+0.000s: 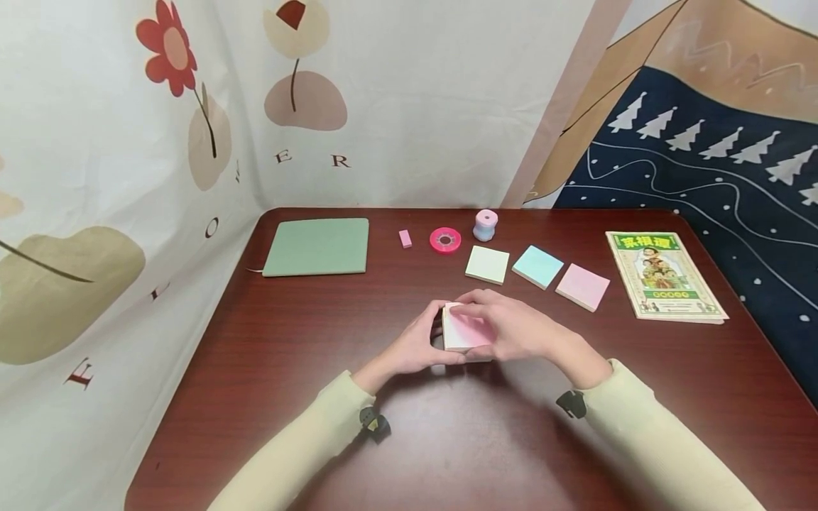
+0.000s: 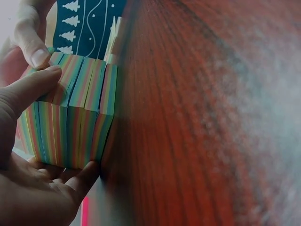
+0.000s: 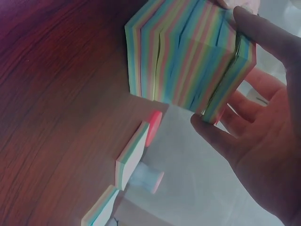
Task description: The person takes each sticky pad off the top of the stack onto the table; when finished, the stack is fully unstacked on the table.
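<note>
Both hands are on a tall stack of sticky note pads (image 1: pixel 461 332), whose sides show many coloured stripes. My left hand (image 1: pixel 418 344) grips the lower part of the stack, thumb on the near side and fingers on the far side. Over the top, my right hand (image 1: pixel 514 326) pinches the uppermost pad; a narrow gap under that pad shows in the right wrist view. In the left wrist view the stack (image 2: pixel 70 122) stands on the table. Behind the hands lie a pale yellow pad (image 1: pixel 488 265), a blue pad (image 1: pixel 538 266) and a pink pad (image 1: pixel 583 287).
A green notebook (image 1: pixel 316 247) lies at the back left. Along the back are a small pink eraser (image 1: pixel 405 239), a pink ring-shaped roll (image 1: pixel 435 240) and a pink-and-blue spool-shaped item (image 1: pixel 486 227). An illustrated booklet (image 1: pixel 664 277) lies at the right on the brown table (image 1: pixel 268 397).
</note>
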{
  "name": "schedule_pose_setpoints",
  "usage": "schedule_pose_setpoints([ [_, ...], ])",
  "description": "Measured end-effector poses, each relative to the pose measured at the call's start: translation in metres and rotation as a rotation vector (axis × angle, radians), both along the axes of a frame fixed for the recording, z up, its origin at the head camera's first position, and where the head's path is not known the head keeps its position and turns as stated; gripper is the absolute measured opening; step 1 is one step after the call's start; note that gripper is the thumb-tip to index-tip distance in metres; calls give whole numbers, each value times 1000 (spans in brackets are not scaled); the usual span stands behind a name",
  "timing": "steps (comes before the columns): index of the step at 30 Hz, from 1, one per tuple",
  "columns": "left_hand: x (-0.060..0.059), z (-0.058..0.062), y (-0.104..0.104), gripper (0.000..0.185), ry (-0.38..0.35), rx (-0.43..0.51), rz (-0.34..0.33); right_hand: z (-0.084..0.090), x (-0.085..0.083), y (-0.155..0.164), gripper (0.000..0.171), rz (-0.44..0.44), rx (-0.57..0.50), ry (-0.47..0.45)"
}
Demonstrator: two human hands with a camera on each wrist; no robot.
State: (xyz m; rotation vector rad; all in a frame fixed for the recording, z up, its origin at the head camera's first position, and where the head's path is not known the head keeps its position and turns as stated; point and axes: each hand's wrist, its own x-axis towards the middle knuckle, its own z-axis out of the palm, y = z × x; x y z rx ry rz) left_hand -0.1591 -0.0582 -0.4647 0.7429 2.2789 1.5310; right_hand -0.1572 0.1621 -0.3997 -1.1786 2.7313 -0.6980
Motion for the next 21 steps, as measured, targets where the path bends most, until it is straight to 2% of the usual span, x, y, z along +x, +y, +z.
schedule_pose_setpoints([
  [4,-1,0,0,81,-10,18,-11,2,2,11,68,-44,-49,-5],
  [5,2,5,0,81,-17,25,-12,3,2,15,69,-60,-65,-13],
  [6,2,5,0,81,-18,24,-11,3,2,19,70,-74,-81,-22],
  [10,2,6,1,81,-33,13,0,1,5,44,72,-168,-116,-59],
  [11,2,6,1,81,-27,9,3,0,5,50,72,-198,-113,-67],
  [12,0,0,1,81,-22,-2,8,-2,6,57,72,-228,-109,-73],
  [16,1,1,0,81,-16,-18,16,-15,8,86,71,-354,-52,-82],
  [21,0,0,0,81,-10,-33,17,-32,16,115,72,-438,18,-99],
])
